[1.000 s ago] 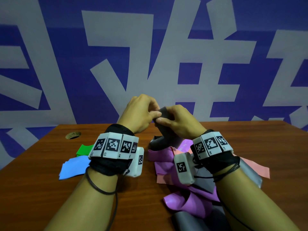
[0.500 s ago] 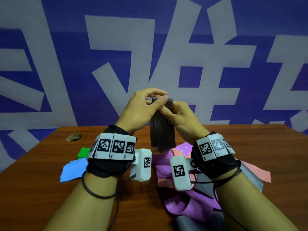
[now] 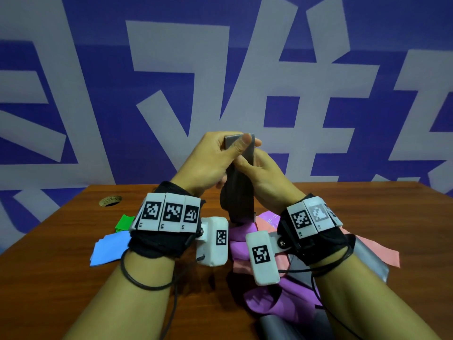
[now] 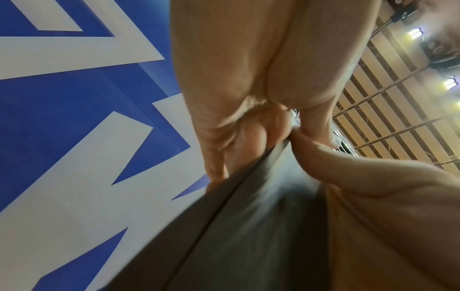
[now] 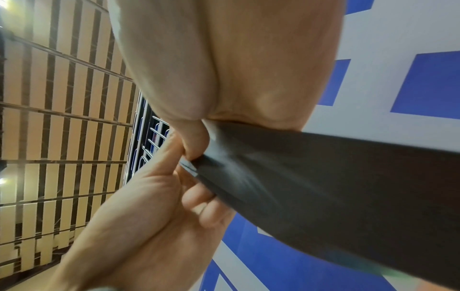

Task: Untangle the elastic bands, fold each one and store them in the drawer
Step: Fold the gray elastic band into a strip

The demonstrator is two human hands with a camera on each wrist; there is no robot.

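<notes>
A dark grey elastic band (image 3: 237,192) hangs doubled in the air above the table. My left hand (image 3: 239,146) pinches its top end between thumb and fingers. My right hand (image 3: 248,164) grips the band just below that, fingers behind it. The left wrist view shows the grey band (image 4: 248,226) running down from my left hand (image 4: 288,135). In the right wrist view my right hand (image 5: 202,141) pinches the grey band (image 5: 323,177). Under my wrists lies a tangled pile of purple bands (image 3: 277,298), pink bands (image 3: 382,251) and grey bands (image 3: 367,256).
A folded blue band (image 3: 107,246) and a folded green band (image 3: 125,222) lie on the left of the wooden table (image 3: 380,212). A round cable hole (image 3: 110,200) sits at the back left. A blue and white wall stands behind. No drawer is in view.
Both hands have risen, lifting the dark grey band off the pile. It now hangs longer beneath my fingers, with my left thumb on its top end.
</notes>
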